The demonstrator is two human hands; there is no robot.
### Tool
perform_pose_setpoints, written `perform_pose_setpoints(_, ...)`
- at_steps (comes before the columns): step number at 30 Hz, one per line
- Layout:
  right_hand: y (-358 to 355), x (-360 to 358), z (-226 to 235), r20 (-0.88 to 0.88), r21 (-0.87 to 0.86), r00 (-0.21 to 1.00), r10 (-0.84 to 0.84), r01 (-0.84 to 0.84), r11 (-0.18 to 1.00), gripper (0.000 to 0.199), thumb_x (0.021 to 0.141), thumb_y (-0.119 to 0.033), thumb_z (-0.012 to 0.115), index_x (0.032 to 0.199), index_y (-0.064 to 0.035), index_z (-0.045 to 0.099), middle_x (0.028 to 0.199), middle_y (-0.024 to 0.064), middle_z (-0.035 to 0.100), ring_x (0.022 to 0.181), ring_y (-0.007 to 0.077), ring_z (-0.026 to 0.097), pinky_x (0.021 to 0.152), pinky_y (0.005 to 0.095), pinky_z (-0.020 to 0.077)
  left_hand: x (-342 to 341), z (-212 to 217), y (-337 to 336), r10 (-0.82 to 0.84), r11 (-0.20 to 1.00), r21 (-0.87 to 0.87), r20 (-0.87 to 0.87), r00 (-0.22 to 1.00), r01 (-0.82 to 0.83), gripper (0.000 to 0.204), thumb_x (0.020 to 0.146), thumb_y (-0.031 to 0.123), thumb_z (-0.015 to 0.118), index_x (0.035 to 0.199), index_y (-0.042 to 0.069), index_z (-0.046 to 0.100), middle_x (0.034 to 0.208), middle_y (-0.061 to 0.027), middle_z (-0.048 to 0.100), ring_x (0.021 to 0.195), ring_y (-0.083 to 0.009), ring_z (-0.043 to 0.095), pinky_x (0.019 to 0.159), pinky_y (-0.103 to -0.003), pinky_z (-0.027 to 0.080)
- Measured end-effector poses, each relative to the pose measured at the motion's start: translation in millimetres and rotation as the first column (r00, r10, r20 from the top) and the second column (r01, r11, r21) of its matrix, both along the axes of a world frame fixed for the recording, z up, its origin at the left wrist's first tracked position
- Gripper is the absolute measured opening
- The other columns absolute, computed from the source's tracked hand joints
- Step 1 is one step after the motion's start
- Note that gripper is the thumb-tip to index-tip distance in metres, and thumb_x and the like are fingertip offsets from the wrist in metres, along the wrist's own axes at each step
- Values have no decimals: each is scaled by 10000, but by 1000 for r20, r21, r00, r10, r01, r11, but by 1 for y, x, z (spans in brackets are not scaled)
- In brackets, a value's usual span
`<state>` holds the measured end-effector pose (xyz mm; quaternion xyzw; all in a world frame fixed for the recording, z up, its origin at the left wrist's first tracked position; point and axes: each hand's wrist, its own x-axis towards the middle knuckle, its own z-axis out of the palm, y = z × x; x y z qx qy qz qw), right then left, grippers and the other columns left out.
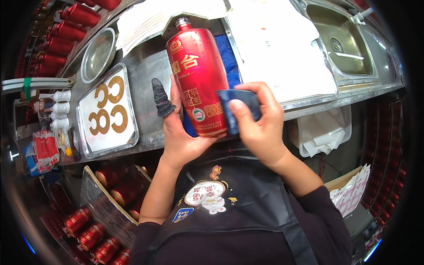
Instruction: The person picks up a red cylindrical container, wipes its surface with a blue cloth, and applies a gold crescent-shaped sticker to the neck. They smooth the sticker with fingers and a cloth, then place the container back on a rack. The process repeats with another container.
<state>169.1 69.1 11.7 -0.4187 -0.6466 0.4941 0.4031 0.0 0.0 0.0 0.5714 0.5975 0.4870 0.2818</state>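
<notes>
A tall red glossy bottle (197, 75) was held above the steel counter's (145, 70) edge — clasped low by the left hand (179, 132), while the right hand (260, 126) pinched a dark blue flat scraper (238, 106) against it. It seemed heavy, slippery, breakable — best gripped around the body.

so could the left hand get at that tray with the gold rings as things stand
Probably not right away: the left hand is wrapped around the red bottle, so it is occupied. The tray with gold rings lies just to its left on the steel counter, with nothing between them.
</notes>
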Motion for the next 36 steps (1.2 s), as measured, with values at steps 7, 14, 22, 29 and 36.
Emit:
perform_pose_setpoints(7, 11, 19, -19, -49, -243, 999, 2, -13, 970, 161, 900, -24, 686, 1036, 36, 627, 918, 79, 650, 862, 107, 599, 761, 252, 500, -5, -8, 4, -37, 998, 57, -32, 999, 39, 1348, 583, 160, 969, 1596, -21, 98, 1472, -184, 488, 1318, -281, 546, 1124, -392, 416)
perform_pose_setpoints(14, 2, 16, -16, -95, -66, 995, -1, -6, 998, 175, 902, -12, 677, 1064, 41, 634, 944, 97, 665, 854, 138, 643, 771, 281, 526, -7, -17, -2, -13, 1000, 5, -3, 1000, 13, 1368, 592, 198, 977, 1585, -44, 69, 1531, -220, 418, 1392, -301, 472, 1159, -399, 370)
perform_pose_setpoints(22, 5, 25, -4, -119, -68, 993, 7, -16, 998, 163, 920, -30, 680, 1069, 18, 637, 930, 65, 686, 841, 98, 631, 760, 247, 522, -11, -21, 0, -12, 1000, -18, 38, 999, 13, 1331, 608, 241, 977, 1581, -23, 109, 1596, -233, 305, 1468, -339, 355, 1202, -431, 295)
perform_pose_setpoints(29, 23, 12, -5, 70, -241, 998, -3, 20, 970, 164, 902, -37, 680, 1048, 29, 645, 904, 62, 669, 844, 115, 613, 777, 266, 511, -11, -20, -1, 66, 997, 39, -148, 987, -61, 1280, 626, 334, 963, 1579, 17, 170, 1568, -216, 348, 1471, -365, 323, 1214, -511, 187)
perform_pose_setpoints(36, 27, -7, 26, 146, 278, 964, 222, -256, 926, 303, 877, -58, 743, 1150, -27, 614, 1029, 105, 655, 939, 157, 636, 833, 307, 518, -6, -16, 1, 106, 994, 40, -201, 974, -100, 1199, 669, 265, 953, 1571, 37, 197, 1551, -235, 394, 1426, -326, 440, 1158, -438, 379)
